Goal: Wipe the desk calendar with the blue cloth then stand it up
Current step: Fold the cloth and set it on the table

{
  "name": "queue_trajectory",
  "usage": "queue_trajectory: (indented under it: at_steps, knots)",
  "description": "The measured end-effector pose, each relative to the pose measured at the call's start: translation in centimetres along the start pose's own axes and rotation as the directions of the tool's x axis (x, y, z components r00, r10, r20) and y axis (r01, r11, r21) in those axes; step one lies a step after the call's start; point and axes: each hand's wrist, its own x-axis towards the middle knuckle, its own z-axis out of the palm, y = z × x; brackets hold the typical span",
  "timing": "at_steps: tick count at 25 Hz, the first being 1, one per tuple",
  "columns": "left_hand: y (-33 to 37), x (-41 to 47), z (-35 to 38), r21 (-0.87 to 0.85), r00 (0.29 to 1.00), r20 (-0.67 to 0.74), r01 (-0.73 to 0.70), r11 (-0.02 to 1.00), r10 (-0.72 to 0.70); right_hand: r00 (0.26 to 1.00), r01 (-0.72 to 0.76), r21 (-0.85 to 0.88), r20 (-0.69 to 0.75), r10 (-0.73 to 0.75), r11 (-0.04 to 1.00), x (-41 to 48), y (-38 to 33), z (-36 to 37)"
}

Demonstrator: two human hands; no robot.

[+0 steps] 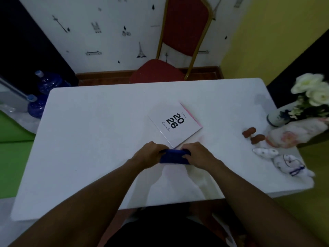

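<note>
Both hands' grip pinches blue cloth [175,156]; desk calendar [175,124] just beyond.

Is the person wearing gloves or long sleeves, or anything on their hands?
No gloves and no sleeves show. Both forearms are bare all the way from the bottom of the picture to the left hand and the right hand. I can't see a watch, bracelet or ring on either one, though the picture is dim and a bit blurry. Something dark is worn lower down, near the lap.
</note>
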Motion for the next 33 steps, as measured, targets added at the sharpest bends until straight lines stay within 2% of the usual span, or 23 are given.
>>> queue_trajectory:
  at_steps: [3,5,6,9,11,13,17,20,22,24,27,30,33]
  knots:
    - [0.4,-2.1,1.0,0.053,0.974,-0.215,-0.06,0.997,0.07,0.968,0.09,-0.135,-0.221,-0.119,0.987,-2.1,-0.9,0.6]
    - [0.2,-3.8,2.1,0.061,0.963,-0.246,-0.1,0.993,0.112,0.914,0.18,-0.228,-0.321,-0.248,0.957,-3.5,-0.6,2.0]
    - [0.1,-4.8,2.9,0.055,0.976,-0.186,-0.103,0.993,0.111,0.917,0.202,-0.262,-0.287,-0.276,0.944,-4.2,-0.2,3.1]
    - [0.0,-7.3,5.7,0.07,0.991,0.135,-0.006,0.998,-0.004,0.983,0.179,-0.247,0.017,-0.181,0.952,-6.3,1.2,6.7]
    - [0.0,-8.1,7.1,0.127,0.967,0.24,0.058,0.99,-0.087,0.986,0.163,-0.229,-0.001,-0.168,0.96,-7.2,2.0,8.6]
    - [0.1,-8.2,7.7,0.172,0.96,0.253,0.076,0.982,-0.119,0.981,0.149,-0.288,-0.077,-0.178,0.946,-7.4,2.2,9.3]
    - [-0.1,-7.6,7.4,0.233,0.966,0.216,0.088,0.969,-0.14,0.984,0.141,-0.363,-0.055,-0.172,0.921,-7.0,2.5,9.4]
    - [-0.3,-7.0,7.2,0.268,0.963,0.221,0.092,0.959,-0.154,0.973,0.154,-0.385,-0.102,-0.208,0.91,-6.7,2.0,8.6]
    - [-0.6,-6.3,6.8,0.279,0.97,0.194,0.09,0.956,-0.148,0.961,0.138,-0.333,-0.182,-0.207,0.933,-6.1,1.5,7.8]
    - [-0.8,-5.3,5.9,0.237,0.98,0.143,0.101,0.966,-0.137,0.951,0.087,-0.2,-0.276,-0.141,0.976,-5.0,0.7,6.7]
    - [-1.1,-2.8,4.2,0.146,0.984,0.068,0.154,0.977,-0.165,0.942,-0.1,0.094,-0.313,0.125,0.99,-2.7,-0.4,4.9]
    - [-1.5,0.1,2.2,0.099,0.975,0.014,0.217,0.971,-0.22,0.882,-0.3,0.356,-0.251,0.4,0.885,-0.3,-1.2,3.4]
    - [-2.3,3.5,0.3,0.036,0.959,-0.02,0.282,0.959,-0.281,0.805,-0.416,0.499,-0.187,0.563,0.76,2.0,-1.3,2.4]
